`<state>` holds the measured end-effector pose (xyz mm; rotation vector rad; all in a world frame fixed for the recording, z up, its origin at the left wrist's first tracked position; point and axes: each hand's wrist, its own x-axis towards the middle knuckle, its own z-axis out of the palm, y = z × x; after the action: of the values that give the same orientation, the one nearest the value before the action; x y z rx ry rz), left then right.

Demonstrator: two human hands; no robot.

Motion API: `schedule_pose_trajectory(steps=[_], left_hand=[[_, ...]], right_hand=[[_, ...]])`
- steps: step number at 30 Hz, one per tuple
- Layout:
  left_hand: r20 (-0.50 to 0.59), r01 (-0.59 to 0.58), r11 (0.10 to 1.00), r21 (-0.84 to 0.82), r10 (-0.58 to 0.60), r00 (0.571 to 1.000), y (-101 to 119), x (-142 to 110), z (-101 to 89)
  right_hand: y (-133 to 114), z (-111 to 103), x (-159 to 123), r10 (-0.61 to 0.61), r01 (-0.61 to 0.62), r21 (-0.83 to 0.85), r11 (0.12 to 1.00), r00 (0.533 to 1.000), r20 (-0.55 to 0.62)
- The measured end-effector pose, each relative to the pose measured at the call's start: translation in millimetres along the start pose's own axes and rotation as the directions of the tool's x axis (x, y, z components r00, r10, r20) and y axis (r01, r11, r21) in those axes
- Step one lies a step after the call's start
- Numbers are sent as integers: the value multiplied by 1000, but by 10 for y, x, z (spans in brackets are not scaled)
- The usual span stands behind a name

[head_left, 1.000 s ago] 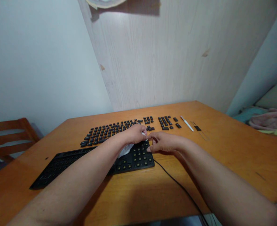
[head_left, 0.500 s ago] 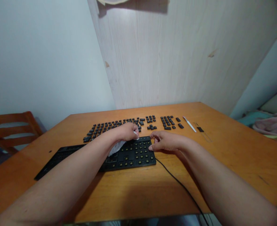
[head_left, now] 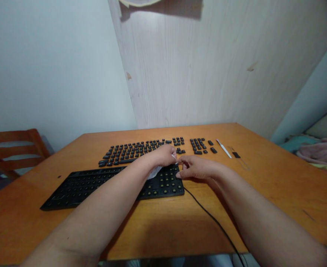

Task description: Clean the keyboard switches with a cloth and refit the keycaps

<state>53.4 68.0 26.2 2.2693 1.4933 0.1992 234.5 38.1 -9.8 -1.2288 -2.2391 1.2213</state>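
Your left grip [head_left: 167, 155] pinches white cloth [head_left: 154, 173] over the keyboard [head_left: 80, 185]; your right grip [head_left: 192, 167] holds the corner beside it. You're likely wiping; the next rub needs gentle pushing.

Left hand [head_left: 167, 155] bare, left forearm [head_left: 110, 204] bare with small dark spot [head_left: 68, 238]; right hand [head_left: 193, 167] and right forearm [head_left: 263, 218] bare.

You're working in soft, rather dim light, with a faint glare on the wall panel [head_left: 207, 74] at top centre and a broad, blurry shadow on the table [head_left: 166, 230] at lower centre. The black keyboard [head_left: 82, 187] loses detail left of centre. Lens distortion stretches your forearms toward the lower corners; the upper right corner darkens.
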Motion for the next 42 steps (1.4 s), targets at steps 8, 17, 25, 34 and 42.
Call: schedule_pose_trajectory(steps=[8,17,25,34,42], left_hand=[[36,20,1000,17,-21,999,-176,-127,-110],[-23,102,995,-17,-102,994,-398,-356,-200],[-148,82,963,-258,-123,981,-420,-554,-226],[-203,-69,607,-792,-155,967,-257,-738,-188],[-203,-125,388,-913,-168,965,-222,-803,-79]], right_hand=[[-76,-13,-45,53,-53,43,998,999,4],[-50,-26,-61,93,-91,82,993,995,-28],[3,-75,-53,62,-63,43,997,997,38],[15,-56,-81,72,-72,10,997,995,-69],[-323,103,-51,-176,197,-6,980,865,-469]])
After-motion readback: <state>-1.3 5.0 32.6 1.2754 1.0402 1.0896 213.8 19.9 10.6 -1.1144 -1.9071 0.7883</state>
